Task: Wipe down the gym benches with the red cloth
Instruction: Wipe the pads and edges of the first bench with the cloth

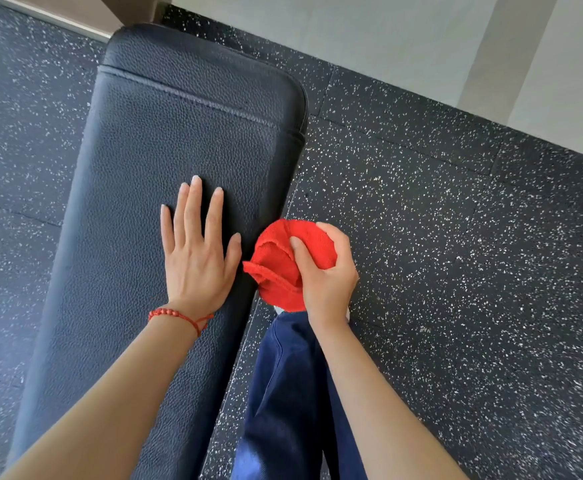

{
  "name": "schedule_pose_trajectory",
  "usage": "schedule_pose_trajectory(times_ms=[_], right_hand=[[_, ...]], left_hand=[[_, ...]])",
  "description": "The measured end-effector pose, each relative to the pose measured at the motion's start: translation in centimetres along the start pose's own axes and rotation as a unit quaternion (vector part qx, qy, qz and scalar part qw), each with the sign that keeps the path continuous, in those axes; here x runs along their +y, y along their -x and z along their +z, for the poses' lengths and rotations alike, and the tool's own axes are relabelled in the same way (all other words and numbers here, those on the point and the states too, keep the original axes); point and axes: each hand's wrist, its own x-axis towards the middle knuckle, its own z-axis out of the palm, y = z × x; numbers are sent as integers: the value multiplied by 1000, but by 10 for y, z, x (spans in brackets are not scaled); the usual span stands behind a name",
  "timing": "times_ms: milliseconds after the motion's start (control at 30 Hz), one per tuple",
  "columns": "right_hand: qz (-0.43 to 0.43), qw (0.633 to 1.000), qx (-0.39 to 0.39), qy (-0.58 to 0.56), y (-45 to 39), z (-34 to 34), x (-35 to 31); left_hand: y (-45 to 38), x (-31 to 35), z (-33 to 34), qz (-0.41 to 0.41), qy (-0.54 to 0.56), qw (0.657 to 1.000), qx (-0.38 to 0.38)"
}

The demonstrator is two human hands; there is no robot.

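Observation:
A black padded gym bench (165, 133) runs from the bottom left up toward the top centre. My left hand (198, 251) lies flat on its pad with the fingers straight, and a red bead bracelet circles the wrist. Just off the bench's right edge, my right hand (329, 271) grips the bunched red cloth (279, 265), thumb across the top. The cloth hangs beside the pad's edge; whether it touches the bench is unclear.
Dark speckled rubber flooring (456, 254) surrounds the bench. My leg in dark blue trousers (283, 393) stands right of the bench below the cloth. A pale tiled floor strip (421, 39) lies at the top right.

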Motion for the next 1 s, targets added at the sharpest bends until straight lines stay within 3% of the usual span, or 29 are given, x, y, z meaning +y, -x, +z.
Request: schedule_pose_trajectory(times_ms=[300, 733, 900, 1000], right_hand=[[-56, 997, 19, -42, -30, 8, -13], [-14, 999, -6, -44, 21, 2, 16], [-4, 998, 10, -64, 49, 3, 25], [11, 994, 57, -94, 55, 9, 20]], left_hand=[[46, -5, 7, -25, -22, 999, 8], [49, -7, 9, -14, 6, 999, 30], [51, -10, 1, -1, 95, 995, 36], [73, -29, -6, 14, 78, 996, 29]])
